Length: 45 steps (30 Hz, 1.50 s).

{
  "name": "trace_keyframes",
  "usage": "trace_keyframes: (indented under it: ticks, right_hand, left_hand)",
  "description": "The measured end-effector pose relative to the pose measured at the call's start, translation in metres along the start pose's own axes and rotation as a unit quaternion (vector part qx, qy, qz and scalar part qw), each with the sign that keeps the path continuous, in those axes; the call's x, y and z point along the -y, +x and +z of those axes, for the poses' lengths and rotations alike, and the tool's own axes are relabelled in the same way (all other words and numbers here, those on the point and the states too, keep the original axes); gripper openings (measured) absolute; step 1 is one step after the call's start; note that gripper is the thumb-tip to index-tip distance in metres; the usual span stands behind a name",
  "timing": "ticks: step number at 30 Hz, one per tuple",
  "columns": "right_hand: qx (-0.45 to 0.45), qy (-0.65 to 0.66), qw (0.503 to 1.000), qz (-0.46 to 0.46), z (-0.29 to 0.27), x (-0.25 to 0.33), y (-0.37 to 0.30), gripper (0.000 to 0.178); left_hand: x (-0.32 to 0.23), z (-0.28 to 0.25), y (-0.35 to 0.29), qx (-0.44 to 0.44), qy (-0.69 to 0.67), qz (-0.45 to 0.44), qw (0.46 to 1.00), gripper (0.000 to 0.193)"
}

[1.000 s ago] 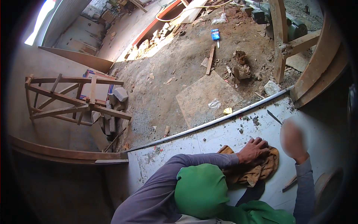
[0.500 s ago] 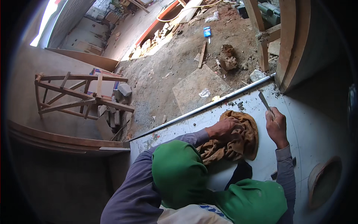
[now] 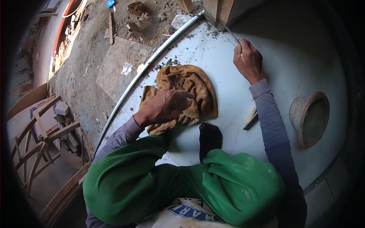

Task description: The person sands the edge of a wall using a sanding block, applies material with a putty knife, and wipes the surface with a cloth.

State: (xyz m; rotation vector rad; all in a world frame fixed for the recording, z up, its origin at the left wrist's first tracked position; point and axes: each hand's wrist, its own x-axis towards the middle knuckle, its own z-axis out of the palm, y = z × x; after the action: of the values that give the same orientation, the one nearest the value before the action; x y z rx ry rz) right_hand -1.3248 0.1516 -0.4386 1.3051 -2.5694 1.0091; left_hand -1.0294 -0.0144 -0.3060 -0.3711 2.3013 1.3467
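Observation:
A crumpled brown towel (image 3: 203, 89) lies on the white tiled floor (image 3: 228, 95) in front of my knees. On top of it rests my left hand (image 3: 165, 106), its fingers curled closed into the cloth; the fingertips are partly hidden. My right hand (image 3: 249, 62) is closed around the handle of a thin-bladed scraper (image 3: 230, 36). The blade points up and left, toward the base of a wooden post (image 3: 222, 13), and looks blurred. Grey crumbs of debris (image 3: 169, 62) are scattered between the towel and a metal edge strip (image 3: 148, 66).
A round clay-coloured tub (image 3: 298, 112) stands at the right. A small wooden block (image 3: 250, 118) lies by my right forearm. Beyond the strip is rough ground with a flat board (image 3: 119, 66), a crumpled brown bag (image 3: 138, 19) and a wooden trestle (image 3: 42, 142) at left.
My view has swung to the right, so the scene sits further left. My right hand has carried the scraper toward the post base. The left hand stays at the towel.

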Motion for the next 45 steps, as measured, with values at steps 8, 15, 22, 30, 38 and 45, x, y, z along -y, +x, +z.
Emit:
trace_keyframes:
  ticks: [8, 15, 22, 30, 38, 45]
  right_hand:
    - [0.001, -0.109, 0.993, -0.043, 0.030, 0.009, 0.035, 0.022]
    - [0.029, -0.104, 0.994, -0.035, 0.035, 0.013, 0.036, 0.021]
    - [0.009, -0.103, 0.995, -0.002, 0.013, 0.009, 0.040, 0.020]
    - [0.234, 0.018, 0.967, 0.099, -0.072, 0.060, 0.022, 0.023]
    - [0.289, -0.005, 0.955, 0.070, -0.132, 0.010, 0.014, 0.042]
    - [0.243, -0.022, 0.955, -0.171, -0.139, 0.080, 0.080, 0.050]
  left_hand:
    - [0.035, 0.000, -0.003, -0.050, -0.085, -0.003, 0.995, 0.033]
    - [0.050, -0.004, 0.000, -0.075, -0.042, -0.001, 0.996, 0.038]
    - [0.030, -0.032, 0.030, -0.045, -0.015, 0.061, 0.997, 0.030]
    - [-0.015, -0.161, 0.050, 0.061, 0.259, 0.029, 0.963, 0.054]
    - [0.129, -0.396, -0.144, -0.475, 0.013, -0.278, 0.835, 0.126]
    - [0.150, -0.487, -0.339, -0.654, -0.031, -0.338, 0.676, 0.087]
